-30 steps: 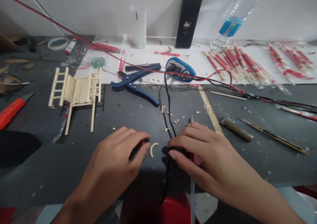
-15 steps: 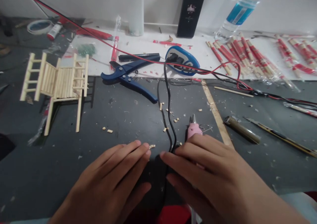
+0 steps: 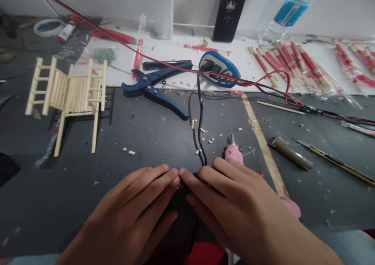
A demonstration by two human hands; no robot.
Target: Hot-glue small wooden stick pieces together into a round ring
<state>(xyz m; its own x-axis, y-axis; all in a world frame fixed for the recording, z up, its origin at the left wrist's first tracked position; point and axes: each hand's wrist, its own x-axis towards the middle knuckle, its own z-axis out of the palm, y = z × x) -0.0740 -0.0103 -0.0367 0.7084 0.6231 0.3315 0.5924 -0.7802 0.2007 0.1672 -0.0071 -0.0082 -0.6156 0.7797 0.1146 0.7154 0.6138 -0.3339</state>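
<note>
My left hand (image 3: 137,214) lies palm down on the dark table, fingers stretched out and holding nothing. My right hand (image 3: 240,206) is also stretched flat, its fingertips almost touching those of my left. Under it run a black cord (image 3: 201,128) and a pink glue gun (image 3: 233,154) with a metal nozzle, partly hidden; I see no grip on either. Small cut wood bits (image 3: 211,141) are scattered beyond my fingers. A miniature chair made of thin wooden sticks (image 3: 78,93) stands at the left.
Blue cutters (image 3: 155,89) lie ahead, beside a blue power strip (image 3: 219,69). Bundles of red-wrapped sticks (image 3: 304,65) and a water bottle (image 3: 293,13) are at the back right. A utility knife (image 3: 334,159) and a dark cylinder (image 3: 290,153) lie at the right.
My right hand has moved left, bringing its fingertips up to my left hand's. The wood bits by my left fingertips are now covered. The view has shifted slightly.
</note>
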